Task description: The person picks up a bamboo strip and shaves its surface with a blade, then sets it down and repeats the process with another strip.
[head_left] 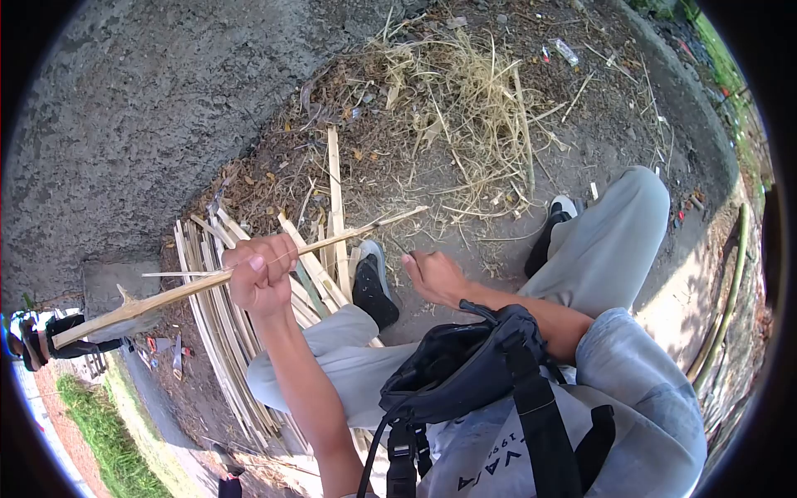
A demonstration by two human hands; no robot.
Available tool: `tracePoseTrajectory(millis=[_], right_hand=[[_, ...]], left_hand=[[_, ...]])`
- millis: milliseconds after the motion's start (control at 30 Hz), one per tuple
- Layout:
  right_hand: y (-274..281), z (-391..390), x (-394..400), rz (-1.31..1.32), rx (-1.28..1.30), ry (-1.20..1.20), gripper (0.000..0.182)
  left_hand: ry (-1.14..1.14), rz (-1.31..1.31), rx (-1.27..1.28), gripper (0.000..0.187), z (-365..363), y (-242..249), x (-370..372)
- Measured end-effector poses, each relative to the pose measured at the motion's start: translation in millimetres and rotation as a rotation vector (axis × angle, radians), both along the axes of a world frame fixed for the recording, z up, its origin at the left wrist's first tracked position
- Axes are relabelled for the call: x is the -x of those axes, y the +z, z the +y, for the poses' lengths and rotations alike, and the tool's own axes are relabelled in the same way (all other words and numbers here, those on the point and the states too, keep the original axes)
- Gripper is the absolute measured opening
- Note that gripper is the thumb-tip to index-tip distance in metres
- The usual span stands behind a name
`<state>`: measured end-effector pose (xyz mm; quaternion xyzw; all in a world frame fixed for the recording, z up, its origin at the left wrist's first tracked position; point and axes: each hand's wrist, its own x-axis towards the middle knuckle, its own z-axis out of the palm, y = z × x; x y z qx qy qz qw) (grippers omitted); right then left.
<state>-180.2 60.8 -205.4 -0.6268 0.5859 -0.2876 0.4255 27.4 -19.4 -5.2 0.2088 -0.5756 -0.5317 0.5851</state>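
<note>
My left hand [262, 272] is closed around a long split-wood strip [170, 295] that slants across the view. The strip's thick end, with a small knot stub, points down to the left. Its thin end tapers to the upper right, above my right hand. A pale sliver stands off the strip near my left fist. My right hand [436, 278] is closed, a short way to the right of the strip. From its fingers a thin dark blade-like tool [400, 246] sticks out towards the strip; most of it is hidden by the hand.
Many pale wood strips [217, 332] lie bundled beside my left leg. A heap of curly shavings [481, 108] covers the ground ahead. A rough concrete slab [166, 108] fills the upper left. A black bag [465, 365] hangs at my waist. A clear bottle [566, 52] lies beyond the shavings.
</note>
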Motion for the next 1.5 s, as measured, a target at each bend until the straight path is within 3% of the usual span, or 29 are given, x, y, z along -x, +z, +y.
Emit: tracePoseTrajectory(millis=[67,167,267,367,467,567,667,767,867,967,1033,1133,1267,1367,1467,1500], right_hand=[[4,6,-5,-0.074,0.141,0.05,0.052],[-51,4,16,0.235,-0.177,0.062,0.048],[-84,-1,44,0.239,-0.233,0.045,0.046],[-27,-7,13,0.136,-0.159,-0.001,0.046],[14,-3,1,-0.044,0.024,0.097,0.049],[-31,-3,14,0.178,-0.136,0.028,0.046],[-111,-8,39,0.328,-0.169,0.144,0.043],[-27,-8,18,0.124,-0.061,0.056,0.042],[13,2,-1,-0.133,0.163,0.065,0.047],[-26,6,10,0.131,-0.043,-0.006,0.047],[-87,-1,32,0.237,-0.057,0.068,0.045],[-72,-6,26,0.174,-0.066,0.067,0.044],[4,4,1,-0.018,0.027,0.086,0.048],[-21,8,11,0.073,0.206,0.077,0.047],[-48,0,30,0.26,-0.234,-0.011,0.044],[-51,-1,35,0.275,-0.24,0.007,0.044]], left_hand=[[0.01,0.008,-0.01,0.039,0,-1,-3],[0.016,0.032,-0.012,0.037,-1,-2,-7],[0.033,0.039,-0.017,0.038,-3,-3,-11],[-0.038,0.014,0.009,0.038,-3,-1,-5],[-0.111,0.007,0.02,0.035,0,0,-2],[-0.172,0.012,0.035,0.032,1,1,-2],[-0.137,0.015,0.028,0.031,2,0,-3],[-0.157,-0.001,0.034,0.031,2,1,-1],[-0.156,0.004,0.022,0.031,2,0,-4],[-0.129,0.038,-0.002,0.031,2,-4,-11],[-0.114,0.045,-0.003,0.031,1,-6,-17],[-0.099,0.041,0.005,0.031,-4,-3,-16],[-0.095,0.032,0.004,0.031,-3,-5,-19],[-0.116,0.025,0.012,0.03,-3,-4,-16],[-0.126,0.012,0.039,0.033,-2,-2,-11],[-0.081,0.011,0.024,0.034,-1,-1,-8]])
